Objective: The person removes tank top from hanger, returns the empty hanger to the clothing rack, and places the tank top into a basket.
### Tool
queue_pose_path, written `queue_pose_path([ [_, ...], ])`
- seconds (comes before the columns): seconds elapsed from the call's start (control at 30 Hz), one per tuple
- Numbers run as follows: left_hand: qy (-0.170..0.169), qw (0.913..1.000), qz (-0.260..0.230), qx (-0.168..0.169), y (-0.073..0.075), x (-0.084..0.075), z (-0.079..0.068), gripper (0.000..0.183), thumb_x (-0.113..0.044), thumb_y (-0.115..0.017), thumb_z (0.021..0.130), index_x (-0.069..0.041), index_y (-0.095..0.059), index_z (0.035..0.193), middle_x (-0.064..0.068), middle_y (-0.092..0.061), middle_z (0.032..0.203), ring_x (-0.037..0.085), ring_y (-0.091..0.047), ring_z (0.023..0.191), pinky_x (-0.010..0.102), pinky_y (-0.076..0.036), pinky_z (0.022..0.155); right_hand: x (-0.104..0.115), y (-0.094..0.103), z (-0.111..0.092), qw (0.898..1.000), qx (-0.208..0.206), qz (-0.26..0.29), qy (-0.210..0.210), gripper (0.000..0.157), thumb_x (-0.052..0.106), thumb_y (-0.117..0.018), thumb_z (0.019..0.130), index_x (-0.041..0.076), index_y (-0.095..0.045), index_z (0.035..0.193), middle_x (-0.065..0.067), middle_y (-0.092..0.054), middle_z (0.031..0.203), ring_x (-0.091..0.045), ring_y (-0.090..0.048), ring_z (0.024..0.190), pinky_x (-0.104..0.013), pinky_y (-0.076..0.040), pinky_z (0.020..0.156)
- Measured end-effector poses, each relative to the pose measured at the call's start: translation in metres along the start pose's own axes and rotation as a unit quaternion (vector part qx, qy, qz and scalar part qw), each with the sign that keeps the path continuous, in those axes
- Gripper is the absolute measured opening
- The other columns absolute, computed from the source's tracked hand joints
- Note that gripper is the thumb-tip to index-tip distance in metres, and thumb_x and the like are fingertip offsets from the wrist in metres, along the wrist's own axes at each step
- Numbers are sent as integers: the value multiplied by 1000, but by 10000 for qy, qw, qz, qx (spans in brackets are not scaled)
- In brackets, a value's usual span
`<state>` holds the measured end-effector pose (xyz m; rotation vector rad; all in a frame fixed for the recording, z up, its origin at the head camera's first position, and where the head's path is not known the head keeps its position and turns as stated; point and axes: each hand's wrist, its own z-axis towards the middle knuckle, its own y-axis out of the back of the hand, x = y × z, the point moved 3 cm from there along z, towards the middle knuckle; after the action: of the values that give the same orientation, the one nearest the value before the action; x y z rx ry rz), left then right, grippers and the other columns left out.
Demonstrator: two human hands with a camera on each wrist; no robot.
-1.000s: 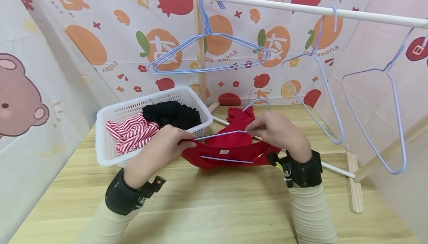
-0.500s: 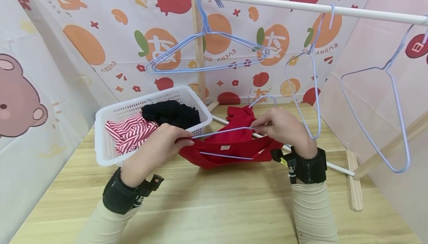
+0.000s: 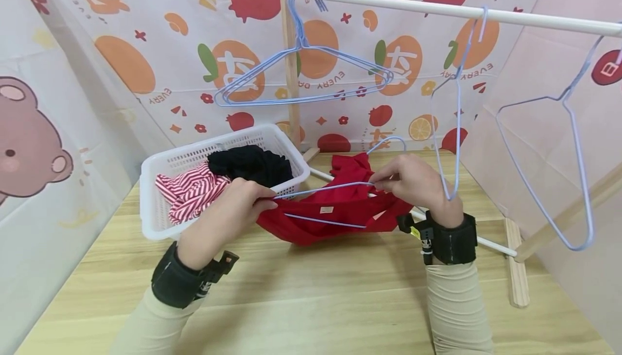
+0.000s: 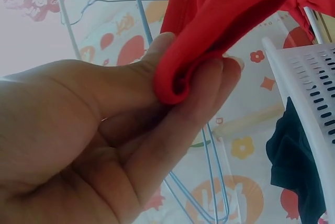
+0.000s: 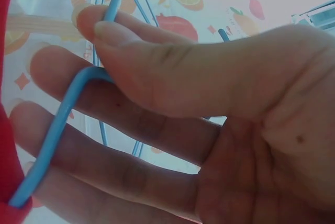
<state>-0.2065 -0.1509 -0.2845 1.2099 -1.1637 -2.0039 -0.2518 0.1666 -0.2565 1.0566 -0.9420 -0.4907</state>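
Note:
A red garment (image 3: pixel 350 206) with a pale neck label hangs low over the table between both hands. A light blue wire hanger (image 3: pixel 335 186) runs partly inside its neck opening, its hook pointing to the back. My left hand (image 3: pixel 238 203) pinches the garment's edge; in the left wrist view, the red fabric (image 4: pixel 209 30) is folded between thumb and fingers. With thumb and forefinger, my right hand (image 3: pixel 410 182) pinches the hanger. The right wrist view has the bent blue wire (image 5: pixel 52 130) crossing the other fingers, with red cloth at the left edge.
Behind my left hand stands a white basket (image 3: pixel 146 203) holding a red-striped cloth (image 3: pixel 191 190) and a black cloth (image 3: pixel 252 166). A white rail (image 3: pixel 413 5) carries several blue hangers (image 3: pixel 301 101). One hanger (image 3: pixel 458 128) dangles right behind my right hand.
My right hand has shifted a little right and up with the hanger, and the left slightly left, drawing the garment wider. The hanger dangling by my right hand has swung.

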Motion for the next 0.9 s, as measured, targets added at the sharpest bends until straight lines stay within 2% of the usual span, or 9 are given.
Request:
queue_pose_path([
  [0.43, 308, 9994, 62, 137, 1, 3, -2, 18, -7, -79, 89, -3, -81, 106, 12, -79, 88, 16, -74, 70, 38, -65, 74, -3, 4, -3, 10000, -69, 18, -65, 20, 1, -76, 89, 3, -81, 109, -10, -80, 90, -20, -69, 79, -28, -52, 69],
  [0.63, 416, 9987, 301, 59, 2, 6, -1, 15, -8, -80, 88, -4, -81, 103, 11, -79, 86, 15, -68, 65, 35, -63, 70, -6, 7, -6, 9994, 1, 159, -302, 23, 1, -75, 91, 5, -80, 113, -10, -80, 95, -20, -72, 85, -30, -57, 73],
  [0.9, 455, 9984, 335, 26, 2, 8, 0, 16, -10, -80, 88, -4, -81, 103, 11, -79, 86, 15, -70, 66, 37, -64, 70, -3, 8, -6, 9987, -165, 251, -410, 22, 2, -75, 91, 6, -80, 113, -12, -80, 97, -22, -71, 85, -32, -57, 74],
])
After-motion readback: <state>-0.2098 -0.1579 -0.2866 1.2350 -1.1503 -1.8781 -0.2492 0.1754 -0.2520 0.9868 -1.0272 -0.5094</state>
